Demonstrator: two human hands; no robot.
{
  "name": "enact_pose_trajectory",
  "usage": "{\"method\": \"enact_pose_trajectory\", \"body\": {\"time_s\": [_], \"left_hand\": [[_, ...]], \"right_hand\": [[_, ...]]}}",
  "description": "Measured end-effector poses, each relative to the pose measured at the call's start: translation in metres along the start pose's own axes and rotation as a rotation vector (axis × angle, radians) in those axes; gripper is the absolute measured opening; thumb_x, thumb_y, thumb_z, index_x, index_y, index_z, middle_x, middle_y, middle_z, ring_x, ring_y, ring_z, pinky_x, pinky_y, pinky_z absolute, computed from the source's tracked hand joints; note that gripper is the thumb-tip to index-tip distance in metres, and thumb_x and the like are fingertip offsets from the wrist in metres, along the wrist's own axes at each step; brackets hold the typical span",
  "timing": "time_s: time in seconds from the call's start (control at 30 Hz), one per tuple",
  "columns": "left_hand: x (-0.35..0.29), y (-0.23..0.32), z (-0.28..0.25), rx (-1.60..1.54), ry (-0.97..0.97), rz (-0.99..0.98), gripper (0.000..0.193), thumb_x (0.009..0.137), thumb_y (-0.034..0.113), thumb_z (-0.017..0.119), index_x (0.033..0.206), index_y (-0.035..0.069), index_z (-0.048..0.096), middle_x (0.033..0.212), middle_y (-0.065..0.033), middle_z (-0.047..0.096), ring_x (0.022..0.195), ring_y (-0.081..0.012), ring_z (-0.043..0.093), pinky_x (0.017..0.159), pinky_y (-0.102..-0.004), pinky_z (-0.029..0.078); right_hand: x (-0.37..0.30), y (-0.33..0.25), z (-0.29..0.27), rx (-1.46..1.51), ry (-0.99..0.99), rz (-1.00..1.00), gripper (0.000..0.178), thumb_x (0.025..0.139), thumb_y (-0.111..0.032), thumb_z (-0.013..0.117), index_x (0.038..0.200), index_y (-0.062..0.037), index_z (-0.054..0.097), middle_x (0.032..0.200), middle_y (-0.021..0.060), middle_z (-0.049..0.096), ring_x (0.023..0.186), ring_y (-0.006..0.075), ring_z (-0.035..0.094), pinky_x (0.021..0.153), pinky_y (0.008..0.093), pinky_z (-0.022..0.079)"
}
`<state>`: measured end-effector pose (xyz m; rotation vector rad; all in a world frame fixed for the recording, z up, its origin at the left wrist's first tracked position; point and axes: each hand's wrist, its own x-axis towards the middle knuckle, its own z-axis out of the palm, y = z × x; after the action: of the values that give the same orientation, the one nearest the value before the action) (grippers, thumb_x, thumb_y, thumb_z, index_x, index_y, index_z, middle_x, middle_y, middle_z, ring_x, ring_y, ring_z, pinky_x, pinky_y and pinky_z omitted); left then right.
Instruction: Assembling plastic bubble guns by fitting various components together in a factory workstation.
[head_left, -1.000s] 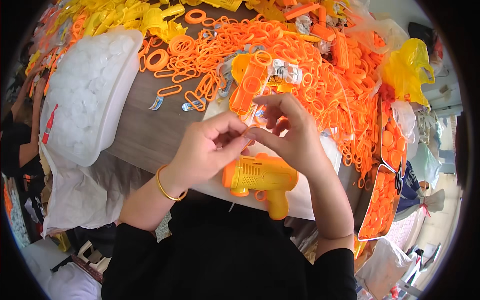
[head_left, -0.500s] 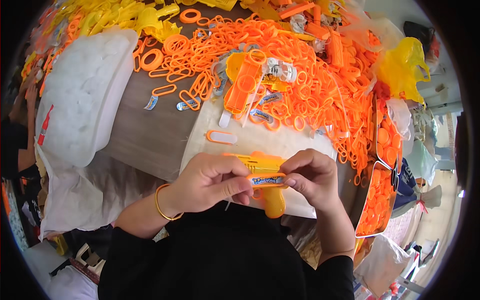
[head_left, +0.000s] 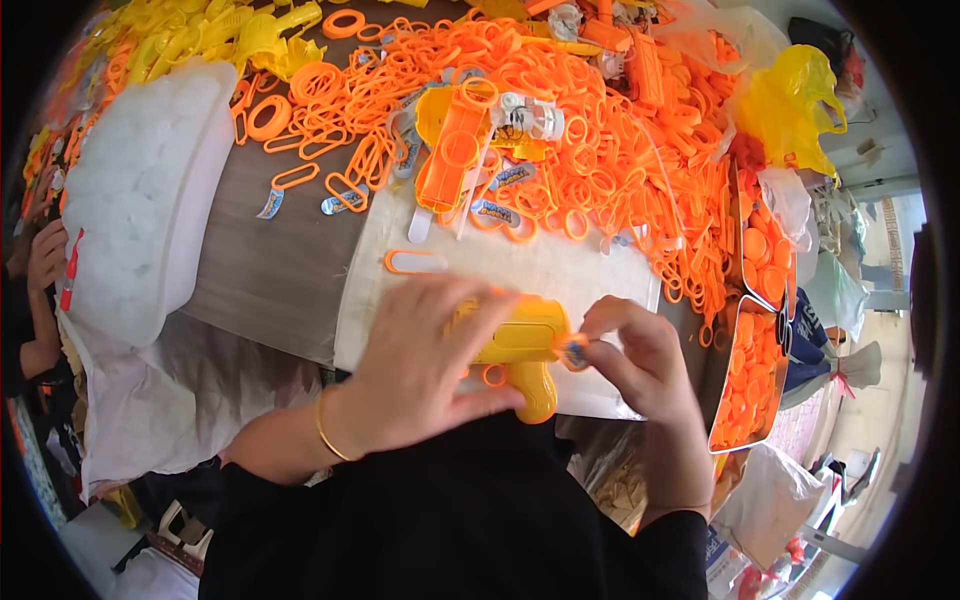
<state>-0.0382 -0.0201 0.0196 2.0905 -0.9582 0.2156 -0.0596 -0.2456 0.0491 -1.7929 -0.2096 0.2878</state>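
Note:
A yellow toy gun (head_left: 527,338) is in front of me, its grip pointing down towards my body. My left hand (head_left: 410,365), slightly blurred and wearing a gold bangle, is closed round the gun's left part, thumb low and fingers over the top. At the gun's right end, my right hand (head_left: 640,365) pinches a small orange frame with a blue label (head_left: 573,352) between thumb and fingers, turned nearly edge-on. Beyond the hands, an orange oval frame with a clear piece (head_left: 415,262) lies on the white sheet (head_left: 560,275).
Orange rings and oval frames (head_left: 590,150) are heaped at the back, yellow parts (head_left: 200,40) at far left. An orange-and-yellow toy (head_left: 455,150) lies before the heap. A white tub (head_left: 145,190) stands left; boxes of orange discs (head_left: 750,375) stand right. Another person's hand (head_left: 48,255) shows at far left.
My left hand has left the labelled frame and shifted onto the gun. The frame, now only in my right hand, has turned edge-on. The whole view has shifted slightly.

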Motion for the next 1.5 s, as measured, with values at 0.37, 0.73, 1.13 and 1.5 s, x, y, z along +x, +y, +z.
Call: {"method": "enact_pose_trajectory", "body": {"time_s": [0.37, 0.73, 1.13, 1.5], "left_hand": [[0.004, -0.029, 0.014, -0.064, -0.227, -0.242, 0.06, 0.074, 0.038, 0.071, 0.121, 0.004, 0.052, 0.093, -0.0116, 0.06, 0.083, -0.028, 0.059, 0.073, -0.0374, 0.046], [-0.009, -0.038, 0.024, -0.514, -0.142, -0.256, 0.047, 0.081, 0.033, 0.068, 0.115, 0.004, 0.053, 0.092, -0.0121, 0.062, 0.083, -0.0258, 0.061, 0.074, -0.0351, 0.047], [-0.022, -0.088, -0.022, 0.341, -0.042, -0.027, 0.027, 0.07, 0.001, 0.067, 0.096, 0.004, 0.066, 0.093, -0.0045, 0.059, 0.085, -0.021, 0.057, 0.072, -0.0295, 0.049], [-0.029, -0.049, -0.024, -0.805, 0.108, -0.566, 0.01, 0.084, -0.002, 0.061, 0.093, -0.005, 0.065, 0.09, -0.0078, 0.061, 0.072, -0.0117, 0.062, 0.063, -0.0223, 0.05]], "right_hand": [[0.051, -0.005, -0.005, -0.567, -0.392, 0.088, 0.021, 0.079, -0.013, 0.069, 0.095, -0.0016, 0.061, 0.091, 0.01, 0.06, 0.083, 0.0211, 0.061, 0.076, 0.0311, 0.048], [0.019, 0.036, -0.006, 0.314, -0.277, 0.319, 0.081, 0.073, -0.035, 0.077, 0.134, -0.0006, 0.035, 0.126, 0.0152, 0.049, 0.117, 0.0247, 0.049, 0.099, 0.0377, 0.039], [0.07, 0.013, -0.006, -0.703, -0.517, -0.021, 0.068, 0.069, -0.023, 0.075, 0.131, -0.0122, 0.049, 0.116, 0.0184, 0.055, 0.11, 0.0286, 0.052, 0.093, 0.0368, 0.043], [0.075, -0.003, 0.044, -0.418, -0.098, -0.377, 0.01, 0.076, -0.001, 0.07, 0.085, -0.0009, 0.065, 0.075, 0.0079, 0.063, 0.067, 0.0169, 0.063, 0.061, 0.0258, 0.05]]}}
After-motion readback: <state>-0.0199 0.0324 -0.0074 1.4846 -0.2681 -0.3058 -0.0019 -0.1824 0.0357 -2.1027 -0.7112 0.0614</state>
